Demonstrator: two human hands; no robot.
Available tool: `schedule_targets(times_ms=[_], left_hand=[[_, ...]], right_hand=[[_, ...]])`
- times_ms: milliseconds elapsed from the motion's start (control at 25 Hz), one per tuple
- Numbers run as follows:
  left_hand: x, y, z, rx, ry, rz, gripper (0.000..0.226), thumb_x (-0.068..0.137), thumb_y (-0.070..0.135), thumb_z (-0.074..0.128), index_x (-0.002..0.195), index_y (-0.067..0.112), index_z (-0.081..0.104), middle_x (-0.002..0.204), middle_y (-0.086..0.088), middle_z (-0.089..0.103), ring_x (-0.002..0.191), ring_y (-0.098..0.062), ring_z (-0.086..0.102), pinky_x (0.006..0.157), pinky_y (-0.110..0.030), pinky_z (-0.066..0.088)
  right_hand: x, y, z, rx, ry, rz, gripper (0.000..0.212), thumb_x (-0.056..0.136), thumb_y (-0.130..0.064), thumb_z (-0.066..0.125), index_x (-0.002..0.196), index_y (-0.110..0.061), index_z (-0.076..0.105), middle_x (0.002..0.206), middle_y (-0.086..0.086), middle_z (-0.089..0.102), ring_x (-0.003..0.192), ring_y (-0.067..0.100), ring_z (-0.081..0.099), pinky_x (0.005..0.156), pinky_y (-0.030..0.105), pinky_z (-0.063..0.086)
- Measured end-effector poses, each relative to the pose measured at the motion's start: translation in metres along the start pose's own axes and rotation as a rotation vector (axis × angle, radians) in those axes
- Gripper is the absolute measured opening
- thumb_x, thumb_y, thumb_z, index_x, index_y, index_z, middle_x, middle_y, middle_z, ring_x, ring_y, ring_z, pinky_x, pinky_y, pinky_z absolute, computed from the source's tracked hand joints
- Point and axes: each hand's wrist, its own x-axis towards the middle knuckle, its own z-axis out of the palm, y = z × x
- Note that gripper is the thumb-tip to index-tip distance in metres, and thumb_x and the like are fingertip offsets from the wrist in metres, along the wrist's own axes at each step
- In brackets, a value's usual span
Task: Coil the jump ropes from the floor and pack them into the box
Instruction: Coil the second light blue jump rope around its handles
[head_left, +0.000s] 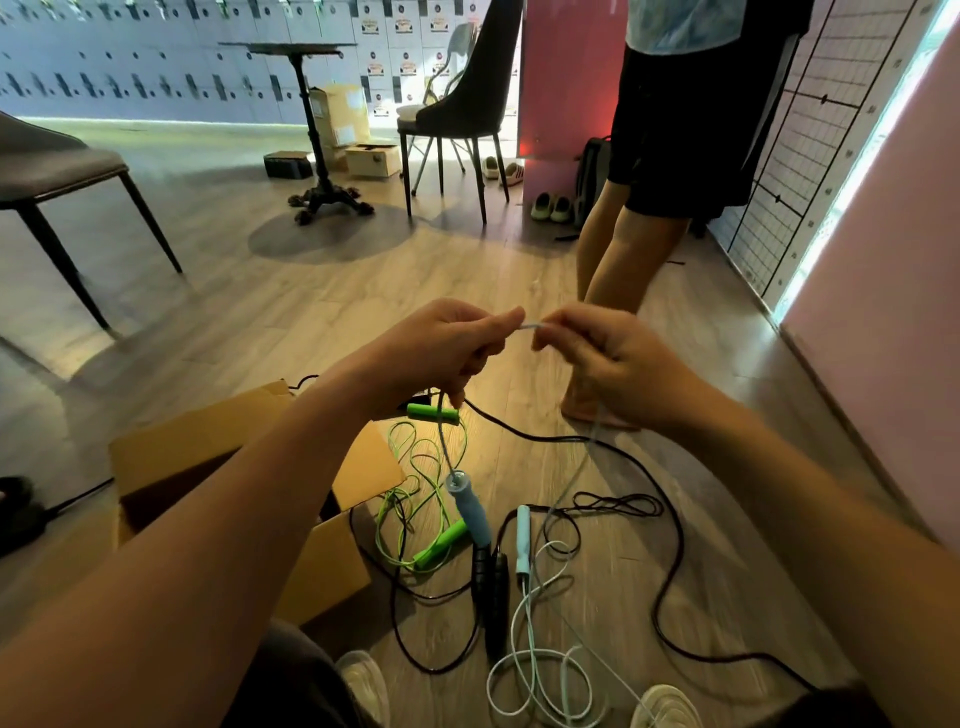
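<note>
Jump ropes (540, 670) lie tangled on the wooden floor (260, 312), right of the open cardboard box (208, 452). Nearest the box sprawls the green rope (415, 467), uncoiled. Above the box's right flap, the left hand (441, 348) pinches the pale blue rope's cord (531, 326), one blue handle (470, 512) dangling beneath. Further right, the right hand (608, 364) pinches the same cord, a short stretch taut between them. Farthest from the box, the black rope (670, 519) loops across the floor.
</note>
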Motion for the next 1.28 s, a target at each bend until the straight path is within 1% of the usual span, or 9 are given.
schedule_targets(times_ms=[120,280,400,560,680,800,1040,1160,1280], left_hand=[[-0.002,0.0,-0.005,0.03,0.045,0.072,0.037,0.098,0.034,0.053,0.067,0.012,0.054,0.059,-0.003,0.057,0.074,-0.021,0.073,0.08,-0.023,0.047],[-0.003,-0.017,-0.011,-0.025,-0.16,0.009,0.032,0.091,0.01,0.065,0.068,0.015,0.043,0.067,-0.005,0.064,0.088,-0.028,0.073,0.09,-0.035,0.056],[-0.001,-0.025,-0.009,0.009,-0.136,-0.031,0.033,0.089,0.011,0.069,0.071,0.016,0.042,0.062,-0.003,0.061,0.068,-0.026,0.069,0.069,-0.033,0.059],[-0.004,-0.021,-0.01,0.078,-0.089,-0.148,0.026,0.088,0.03,0.073,0.098,0.01,0.058,0.063,-0.002,0.056,0.048,-0.015,0.053,0.046,-0.026,0.047],[-0.005,-0.022,-0.009,0.049,-0.148,-0.31,0.039,0.092,0.051,0.058,0.094,0.012,0.062,0.057,0.002,0.044,0.043,-0.01,0.04,0.043,-0.022,0.037],[-0.003,-0.017,-0.008,-0.24,-0.205,-0.365,0.046,0.084,0.062,0.054,0.071,0.019,0.046,0.05,0.005,0.033,0.036,-0.007,0.03,0.037,-0.018,0.029],[-0.003,-0.008,-0.004,-0.755,-0.241,-0.257,0.013,0.087,0.023,0.053,0.077,0.018,0.046,0.063,0.003,0.037,0.048,-0.01,0.036,0.045,-0.022,0.038],[-0.005,-0.007,0.003,-0.872,-0.22,-0.241,0.008,0.087,0.007,0.05,0.089,0.014,0.049,0.077,-0.005,0.05,0.064,-0.018,0.053,0.065,-0.038,0.056],[-0.009,-0.009,0.011,-0.633,-0.235,-0.305,0.017,0.091,0.027,0.057,0.095,0.012,0.051,0.076,-0.007,0.056,0.062,-0.021,0.06,0.069,-0.04,0.059]], right_hand=[[0.0,0.007,-0.02,0.06,0.256,0.024,0.02,0.1,-0.035,0.049,0.097,-0.024,0.066,0.082,0.025,0.061,0.076,0.046,0.059,0.066,0.06,0.051],[-0.003,0.014,-0.028,0.034,0.556,0.048,0.019,0.105,-0.023,0.044,0.099,-0.015,0.061,0.08,0.007,0.059,0.07,0.005,0.057,0.062,0.022,0.048],[-0.003,0.024,-0.037,-0.042,0.713,0.186,0.021,0.105,-0.025,0.041,0.103,-0.017,0.059,0.081,-0.011,0.054,0.074,-0.005,0.053,0.062,0.007,0.041],[-0.006,0.043,-0.048,-0.06,0.901,0.41,0.027,0.105,-0.023,0.037,0.109,-0.011,0.061,0.09,-0.004,0.057,0.074,0.0,0.05,0.063,0.011,0.039],[-0.012,0.051,-0.051,-0.115,0.841,0.461,0.027,0.104,-0.025,0.038,0.109,-0.012,0.061,0.097,0.004,0.061,0.084,0.013,0.055,0.073,0.027,0.044],[-0.015,0.054,-0.047,-0.143,0.702,0.516,0.024,0.104,-0.024,0.038,0.111,-0.017,0.06,0.097,0.004,0.061,0.081,0.012,0.056,0.067,0.026,0.043],[-0.01,0.034,-0.02,0.077,0.045,0.288,0.026,0.106,-0.036,0.034,0.122,-0.03,0.054,0.09,0.007,0.062,0.075,0.027,0.058,0.066,0.041,0.05],[-0.003,0.021,-0.008,0.085,0.155,0.153,0.023,0.107,-0.027,0.038,0.12,-0.021,0.055,0.074,0.004,0.051,0.062,0.016,0.048,0.057,0.031,0.044],[-0.001,0.016,-0.013,0.114,0.414,0.152,0.02,0.107,-0.022,0.039,0.109,-0.018,0.059,0.075,0.001,0.05,0.058,0.006,0.047,0.05,0.016,0.04]])
